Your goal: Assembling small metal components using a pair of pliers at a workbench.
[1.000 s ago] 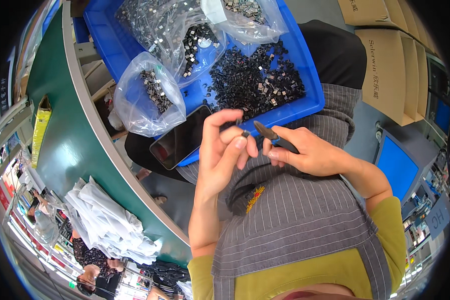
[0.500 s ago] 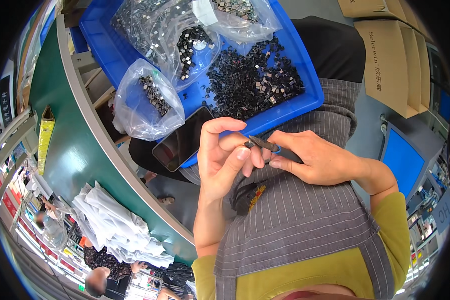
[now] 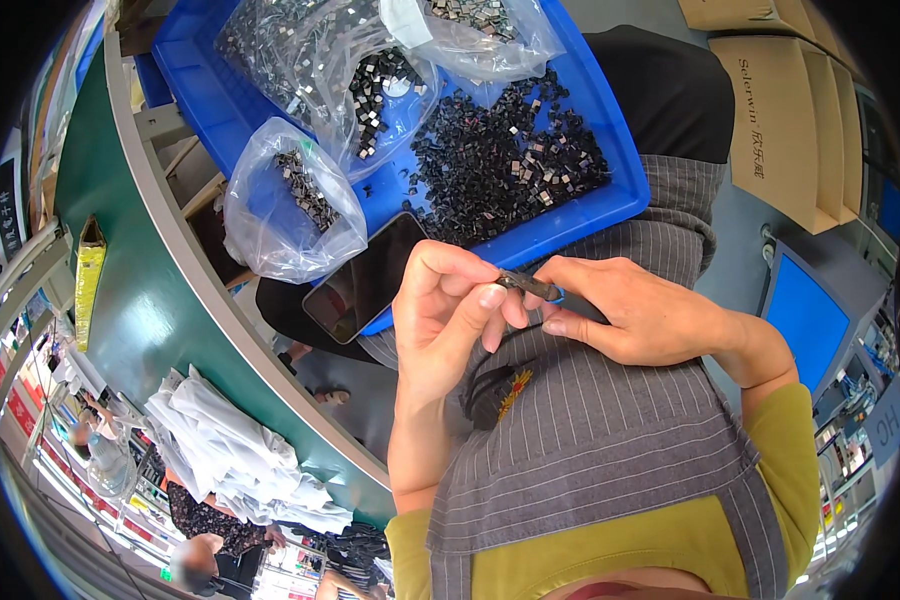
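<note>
My left hand (image 3: 435, 325) pinches a small dark part (image 3: 503, 281) between thumb and index finger, above my apron. In my right hand (image 3: 635, 312) is a pair of small pliers or nippers (image 3: 532, 287) with dark jaws and a bit of blue at the handle. Its jaw tips meet the part at my left fingertips, and the fingers hide most of that part. Just beyond my hands, a blue plastic bin (image 3: 625, 195) holds a heap of small black pieces (image 3: 480, 165), some with silvery metal faces.
Clear plastic bags (image 3: 270, 235) of small metal-and-black parts lie in the bin. A dark phone (image 3: 355, 290) rests by its near left corner. To the left curves a green table (image 3: 160, 290) with white cloth (image 3: 235, 450). Cardboard boxes (image 3: 780, 130) stand at right.
The plier jaws have come together with the part at my left fingertips, where a gap showed before. My left index finger has bent down onto the part.
</note>
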Motion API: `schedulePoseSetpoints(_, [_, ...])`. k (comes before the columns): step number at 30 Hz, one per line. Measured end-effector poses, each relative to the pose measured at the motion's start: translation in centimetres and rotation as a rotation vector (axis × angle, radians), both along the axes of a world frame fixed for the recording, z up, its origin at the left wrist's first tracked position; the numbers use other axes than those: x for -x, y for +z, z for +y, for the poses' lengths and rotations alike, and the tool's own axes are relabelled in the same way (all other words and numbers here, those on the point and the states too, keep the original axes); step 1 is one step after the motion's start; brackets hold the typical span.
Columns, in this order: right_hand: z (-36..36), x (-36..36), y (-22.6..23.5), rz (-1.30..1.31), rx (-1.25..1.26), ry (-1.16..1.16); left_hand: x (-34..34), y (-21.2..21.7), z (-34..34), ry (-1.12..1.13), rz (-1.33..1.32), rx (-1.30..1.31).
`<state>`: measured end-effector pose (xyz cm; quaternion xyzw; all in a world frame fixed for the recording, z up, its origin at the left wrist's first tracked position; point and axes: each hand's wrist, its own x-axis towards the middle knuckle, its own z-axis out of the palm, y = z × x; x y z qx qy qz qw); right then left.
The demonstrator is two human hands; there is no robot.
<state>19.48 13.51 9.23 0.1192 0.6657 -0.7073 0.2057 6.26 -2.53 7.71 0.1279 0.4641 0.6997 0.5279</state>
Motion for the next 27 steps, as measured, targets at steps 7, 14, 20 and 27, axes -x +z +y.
schedulePoseSetpoints(7, [0.5,0.3,0.2,-0.055,-0.050,0.111,0.0,0.1,0.1,-0.025,-0.037,0.060])
schedulePoseSetpoints(14, [0.3,-0.2,-0.7,-0.040,-0.007,0.097,0.1,0.5,0.4,-0.068,0.011,0.178])
schedulePoseSetpoints(20, [-0.1,-0.2,-0.3,-0.078,-0.079,0.081,-0.2,0.5,0.1,-0.078,0.003,0.250])
schedulePoseSetpoints(27, [-0.6,-0.3,0.0,-0.079,-0.123,0.037,-0.2,1.7,-0.3,-0.234,0.387,0.484])
